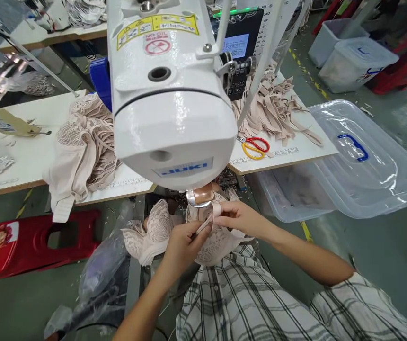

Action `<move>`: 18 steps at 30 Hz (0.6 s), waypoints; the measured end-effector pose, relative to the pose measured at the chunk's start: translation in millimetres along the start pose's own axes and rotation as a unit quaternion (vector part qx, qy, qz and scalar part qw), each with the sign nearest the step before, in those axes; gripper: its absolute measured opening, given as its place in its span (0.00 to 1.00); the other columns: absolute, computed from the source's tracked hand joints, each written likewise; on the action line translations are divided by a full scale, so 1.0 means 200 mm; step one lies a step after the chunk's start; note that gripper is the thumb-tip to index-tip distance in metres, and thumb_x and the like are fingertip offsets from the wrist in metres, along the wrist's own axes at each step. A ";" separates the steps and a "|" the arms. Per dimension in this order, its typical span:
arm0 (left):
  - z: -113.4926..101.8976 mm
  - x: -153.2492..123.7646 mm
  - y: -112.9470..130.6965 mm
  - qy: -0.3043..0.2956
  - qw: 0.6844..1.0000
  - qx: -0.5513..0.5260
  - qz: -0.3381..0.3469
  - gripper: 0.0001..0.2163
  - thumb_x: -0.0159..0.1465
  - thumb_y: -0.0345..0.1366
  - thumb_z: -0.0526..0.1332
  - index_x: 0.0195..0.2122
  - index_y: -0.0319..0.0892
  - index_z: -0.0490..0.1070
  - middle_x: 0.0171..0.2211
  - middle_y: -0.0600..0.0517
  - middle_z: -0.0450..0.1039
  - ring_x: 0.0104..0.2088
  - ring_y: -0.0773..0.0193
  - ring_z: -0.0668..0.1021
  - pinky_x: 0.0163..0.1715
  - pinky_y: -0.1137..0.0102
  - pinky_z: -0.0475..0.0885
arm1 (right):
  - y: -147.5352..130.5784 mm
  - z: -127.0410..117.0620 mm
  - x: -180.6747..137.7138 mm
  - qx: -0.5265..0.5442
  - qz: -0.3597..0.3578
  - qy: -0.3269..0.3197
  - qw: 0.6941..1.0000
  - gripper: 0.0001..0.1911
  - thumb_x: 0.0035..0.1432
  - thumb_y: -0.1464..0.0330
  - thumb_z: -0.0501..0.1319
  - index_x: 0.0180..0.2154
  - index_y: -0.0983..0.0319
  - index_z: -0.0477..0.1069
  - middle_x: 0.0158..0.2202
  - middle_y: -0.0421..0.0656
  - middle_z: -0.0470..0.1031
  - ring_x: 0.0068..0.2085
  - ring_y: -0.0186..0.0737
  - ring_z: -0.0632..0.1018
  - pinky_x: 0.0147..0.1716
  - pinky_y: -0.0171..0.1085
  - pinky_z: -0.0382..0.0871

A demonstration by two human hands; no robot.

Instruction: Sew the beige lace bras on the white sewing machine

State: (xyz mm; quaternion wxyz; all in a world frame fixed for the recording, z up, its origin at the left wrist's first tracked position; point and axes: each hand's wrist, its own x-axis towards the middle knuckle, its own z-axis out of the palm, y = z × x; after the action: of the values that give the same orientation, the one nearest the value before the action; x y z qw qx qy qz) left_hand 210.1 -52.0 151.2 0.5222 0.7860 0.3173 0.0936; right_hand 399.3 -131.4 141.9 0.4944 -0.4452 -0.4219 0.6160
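Observation:
A beige lace bra hangs in front of the sewing machine, its cups spread left and right below the machine head. My left hand pinches a narrow beige strap over the right cup. Close by, my right hand grips the same strap higher up, where it bends into a loop. Both hands are just below the machine's rounded metal end. The fingertips partly cover the strap and the cup behind it.
Beige lace bras are heaped on the left tabletop. On the right tabletop lie loose beige straps and red-and-yellow scissors. A clear plastic lid sits at the right over a bin. A red stool stands on the floor at left.

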 end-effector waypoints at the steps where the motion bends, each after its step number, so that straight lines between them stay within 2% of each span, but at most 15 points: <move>1: -0.01 0.00 0.00 -0.005 1.000 0.002 0.001 0.18 0.66 0.44 0.54 0.21 0.41 0.63 0.18 0.58 0.55 0.21 0.70 0.61 0.22 0.74 0.54 | 0.00 0.01 0.00 -0.021 -0.014 0.015 1.000 0.12 0.61 0.59 0.64 0.37 0.61 0.80 0.33 0.41 0.79 0.36 0.35 0.77 0.41 0.36 0.71; 4: -0.01 0.00 0.00 -0.015 0.999 -0.001 0.034 0.16 0.67 0.42 0.56 0.24 0.41 0.68 0.21 0.55 0.64 0.24 0.68 0.67 0.24 0.73 0.60 | 0.00 0.04 -0.01 -0.087 -0.063 0.072 0.992 0.09 0.61 0.63 0.65 0.36 0.60 0.81 0.33 0.42 0.79 0.34 0.35 0.76 0.35 0.34 0.70; 6: 0.02 -0.01 -0.01 0.003 0.997 -0.021 0.079 0.13 0.67 0.42 0.57 0.30 0.40 0.72 0.32 0.49 0.73 0.33 0.63 0.75 0.32 0.71 0.68 | 0.00 0.05 -0.02 -0.087 -0.081 0.091 0.989 0.08 0.60 0.63 0.65 0.36 0.60 0.81 0.34 0.42 0.80 0.35 0.36 0.77 0.35 0.34 0.70; 8: 0.09 -0.03 -0.03 0.049 0.992 -0.049 0.106 0.11 0.68 0.42 0.56 0.36 0.41 0.73 0.40 0.46 0.75 0.40 0.60 0.76 0.37 0.69 0.72 | 0.00 0.06 -0.02 -0.051 -0.075 0.101 0.991 0.09 0.60 0.63 0.65 0.36 0.60 0.81 0.34 0.43 0.81 0.35 0.36 0.78 0.35 0.35 0.71; 11: 0.18 -0.06 -0.07 0.156 0.982 -0.039 0.102 0.10 0.71 0.41 0.54 0.40 0.42 0.70 0.31 0.52 0.74 0.29 0.66 0.75 0.28 0.73 0.70 | -0.02 0.04 -0.01 -0.003 -0.032 0.115 0.993 0.10 0.57 0.60 0.67 0.35 0.60 0.81 0.33 0.42 0.80 0.33 0.35 0.77 0.34 0.34 0.71; 13: 0.19 -0.05 -0.08 0.206 0.968 0.021 0.145 0.09 0.71 0.40 0.54 0.46 0.42 0.69 0.27 0.54 0.73 0.24 0.68 0.74 0.24 0.75 0.69 | -0.05 0.01 0.01 0.007 -0.011 0.119 0.993 0.12 0.56 0.58 0.67 0.35 0.61 0.81 0.34 0.41 0.80 0.32 0.34 0.76 0.33 0.34 0.71; 16: 0.10 -0.01 -0.04 0.187 0.934 0.146 0.266 0.13 0.70 0.33 0.54 0.53 0.42 0.70 0.24 0.56 0.74 0.21 0.69 0.74 0.23 0.76 0.67 | -0.09 -0.06 0.05 0.014 -0.011 0.138 0.990 0.17 0.59 0.54 0.64 0.36 0.61 0.80 0.35 0.42 0.78 0.32 0.32 0.75 0.32 0.32 0.71; 18: 0.02 0.04 0.00 0.163 0.930 0.182 0.273 0.14 0.70 0.30 0.53 0.51 0.42 0.74 0.25 0.55 0.77 0.22 0.70 0.76 0.23 0.77 0.68 | -0.12 -0.11 0.10 0.010 -0.011 0.157 0.987 0.18 0.58 0.53 0.63 0.36 0.61 0.79 0.29 0.40 0.75 0.29 0.31 0.73 0.29 0.32 0.70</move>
State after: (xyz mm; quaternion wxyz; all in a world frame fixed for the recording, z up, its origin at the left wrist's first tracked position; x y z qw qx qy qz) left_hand 216.9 -49.9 147.9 0.2654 0.8977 0.1829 0.3004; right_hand 423.8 -106.8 156.0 0.5656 -0.5271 -0.3377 0.5369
